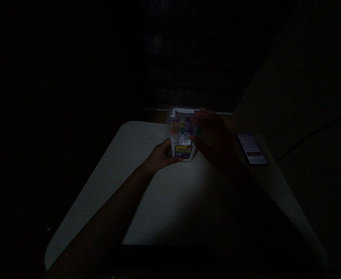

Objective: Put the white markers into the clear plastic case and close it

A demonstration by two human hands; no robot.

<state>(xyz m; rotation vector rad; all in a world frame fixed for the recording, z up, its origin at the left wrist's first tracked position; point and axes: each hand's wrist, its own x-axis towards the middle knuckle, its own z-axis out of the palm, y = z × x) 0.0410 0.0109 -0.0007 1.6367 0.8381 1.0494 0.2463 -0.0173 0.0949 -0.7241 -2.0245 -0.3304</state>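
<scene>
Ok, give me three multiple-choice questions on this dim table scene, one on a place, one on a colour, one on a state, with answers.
1. Where does the lit smartphone lie?
A. On the pale table, to the right of the hands
B. On top of the box
C. In the left hand

2. What colour is the label low on the clear plastic box with a white handle?
A. Blue
B. Yellow
C. Green

3. What is the left hand doing?
A. Lying flat on the table
B. Holding the phone
C. Gripping the box at its base

Answers:
1 A, the phone rests near the table's right edge.
2 B, a yellow label shows on the box front.
3 C, its fingers wrap the box bottom, while the right hand touches the box's side.
</scene>
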